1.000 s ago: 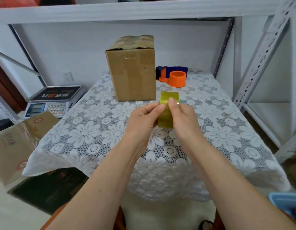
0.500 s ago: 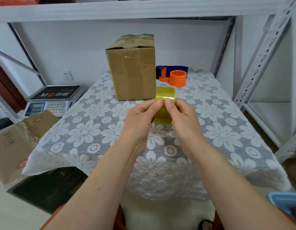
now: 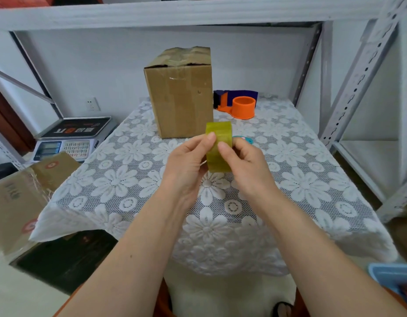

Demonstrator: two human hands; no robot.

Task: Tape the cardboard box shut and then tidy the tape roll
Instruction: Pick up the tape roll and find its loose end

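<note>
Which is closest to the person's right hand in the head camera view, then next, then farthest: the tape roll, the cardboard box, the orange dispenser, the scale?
1. tape roll: held in the right hand.
2. cardboard box: just beyond, slightly left.
3. orange dispenser: farther back, table's rear.
4. scale: far left, off the table.

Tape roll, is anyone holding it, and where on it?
Yes. Both hands hold the yellow tape roll above the table: left hand and right hand pinch its outer band, thumbs on the facing side.

The tape roll (image 3: 219, 147) is shiny, see-through yellow plastic; the cardboard box (image 3: 182, 97) is dull brown card with wrinkly tape on top; the cloth (image 3: 134, 161) on the table is white, holey lace; the tape holder (image 3: 243, 108) is smooth orange plastic; the shelf frame (image 3: 357, 72) is grey painted metal.
</note>
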